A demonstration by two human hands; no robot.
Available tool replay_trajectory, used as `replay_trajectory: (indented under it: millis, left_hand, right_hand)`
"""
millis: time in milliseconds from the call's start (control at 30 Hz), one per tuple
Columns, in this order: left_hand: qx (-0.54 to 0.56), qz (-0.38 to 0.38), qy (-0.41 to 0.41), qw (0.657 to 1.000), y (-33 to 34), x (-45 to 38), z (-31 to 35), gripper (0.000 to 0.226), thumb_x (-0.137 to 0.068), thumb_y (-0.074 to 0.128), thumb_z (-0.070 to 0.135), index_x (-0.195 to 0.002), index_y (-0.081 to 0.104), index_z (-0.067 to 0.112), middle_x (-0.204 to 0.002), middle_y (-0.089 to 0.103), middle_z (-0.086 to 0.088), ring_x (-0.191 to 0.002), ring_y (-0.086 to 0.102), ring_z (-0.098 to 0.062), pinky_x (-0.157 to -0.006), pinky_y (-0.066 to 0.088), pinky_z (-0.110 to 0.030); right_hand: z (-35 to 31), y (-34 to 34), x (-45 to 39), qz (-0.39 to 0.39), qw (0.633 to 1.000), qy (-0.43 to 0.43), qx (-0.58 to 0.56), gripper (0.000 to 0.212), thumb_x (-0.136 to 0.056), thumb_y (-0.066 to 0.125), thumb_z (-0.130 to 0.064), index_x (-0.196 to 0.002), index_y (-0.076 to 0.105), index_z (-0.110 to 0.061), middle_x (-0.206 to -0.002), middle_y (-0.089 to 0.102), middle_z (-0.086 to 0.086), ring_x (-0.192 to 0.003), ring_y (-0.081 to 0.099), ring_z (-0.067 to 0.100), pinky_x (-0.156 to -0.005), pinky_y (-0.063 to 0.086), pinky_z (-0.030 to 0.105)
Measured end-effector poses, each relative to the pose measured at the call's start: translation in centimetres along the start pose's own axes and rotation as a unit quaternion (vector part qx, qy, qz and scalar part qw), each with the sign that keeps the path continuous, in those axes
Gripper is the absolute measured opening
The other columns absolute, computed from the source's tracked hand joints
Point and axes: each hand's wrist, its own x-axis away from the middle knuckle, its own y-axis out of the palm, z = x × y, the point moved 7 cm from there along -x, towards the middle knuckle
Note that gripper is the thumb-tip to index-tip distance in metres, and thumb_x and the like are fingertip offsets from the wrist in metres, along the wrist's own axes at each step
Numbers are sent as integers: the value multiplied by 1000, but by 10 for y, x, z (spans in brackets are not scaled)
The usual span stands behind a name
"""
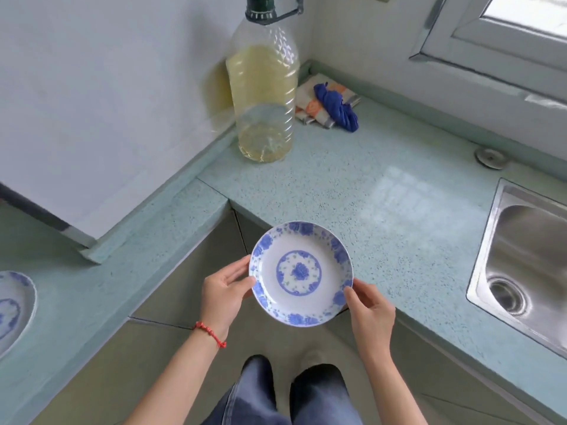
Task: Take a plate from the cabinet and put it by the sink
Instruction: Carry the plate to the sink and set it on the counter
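Both hands gripped the blue-floral plate (301, 273) by its rim: left hand (223, 294) on the left edge, right hand (369, 311) at lower right. Plate was held level over the counter (352, 191) edge, sink (521, 259) well right of the right hand, oil bottle (264, 87) beyond.

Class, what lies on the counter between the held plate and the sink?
Nothing: in the head view, bare speckled counter separates the plate from the sink.

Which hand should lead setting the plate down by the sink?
Right, probably. The right hand grips the plate rim on the side facing the sink; the left hand holds the far rim, away from it.
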Motion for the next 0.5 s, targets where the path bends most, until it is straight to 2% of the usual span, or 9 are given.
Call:
replay_trajectory:
  millis: [67, 167, 267, 333, 433, 500]
  left_hand:
    - [-6, -14, -3, 1000, 16, -16, 0, 47, -72, 65, -8, -88, 70, 36, -88, 73, 20, -94, 66, -3, -71, 58, -21]
    - [-16, -36, 2, 999, 48, -38, 4, 50, -71, 65, -9, -86, 71, 38, -87, 73, 22, -94, 66, -3, -70, 57, -18]
    - [-19, -57, -6, 998, 83, -56, 3, 49, -72, 65, -8, -86, 71, 39, -91, 73, 18, -97, 65, -6, -79, 57, -28]
    - [-24, -70, -12, 997, 108, -68, 2, 49, -72, 65, -7, -86, 71, 39, -92, 72, 18, -98, 65, -7, -80, 56, -31]
    - [-48, -84, -12, 995, 143, -84, 4, 49, -73, 66, -6, -82, 70, 42, -85, 71, 26, -93, 64, 4, -73, 56, -18]
    - [-49, -93, -16, 994, 163, -92, 3, 48, -74, 66, -6, -84, 69, 41, -89, 70, 22, -91, 64, 5, -66, 56, -15]
  right_hand:
    - [1, -6, -15, 15, 1000, 6, 3, 21, -79, 65, -6, -83, 70, -26, -80, 69, -8, -69, 63, -5, -61, 47, 5]
    - [5, -18, -42, 33, 999, 18, 7, 18, -80, 65, -6, -86, 70, -23, -80, 69, -8, -73, 64, 1, -62, 49, 7]
    - [6, -37, -70, 61, 998, 21, 7, 16, -80, 65, -5, -90, 70, -17, -79, 68, -11, -77, 64, 5, -63, 50, 8]
    - [5, -50, -89, 78, 997, 22, 9, 19, -80, 64, -5, -87, 70, -21, -79, 68, -11, -77, 64, 4, -65, 51, 13]
    - [8, -67, -114, 97, 995, 29, 7, 21, -79, 64, -3, -87, 70, -21, -79, 69, -8, -70, 63, -2, -63, 50, 10]
    - [12, -77, -127, 105, 994, 38, 7, 20, -79, 64, -3, -91, 71, -18, -79, 69, -7, -68, 62, -6, -62, 49, 7]
